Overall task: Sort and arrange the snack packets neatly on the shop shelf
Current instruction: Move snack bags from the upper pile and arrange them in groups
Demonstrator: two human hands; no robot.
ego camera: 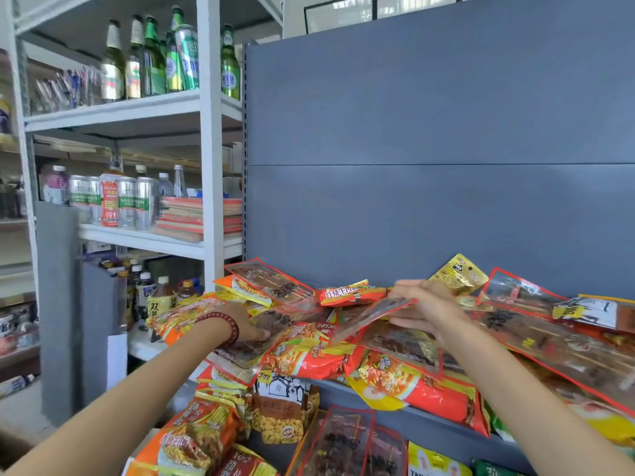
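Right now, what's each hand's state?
Left hand: open, resting on the packet pile.
Right hand: pinching a clear red-edged snack packet.

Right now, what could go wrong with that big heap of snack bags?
The orange packets hang over the shelf edge; pulling the heap about might tip them off. The right hand only pinches the clear packet at one end, so it might slip.

Both arms show bare along their whole visible length, the left forearm [137, 383] and the right forearm [536, 389] alike. Round the left wrist sits a bracelet of small, round, glossy dark-red beads [225, 317], strung in one close loop just behind the left hand [249, 324]. The right hand [429, 310] is bare skin to the fingertips.
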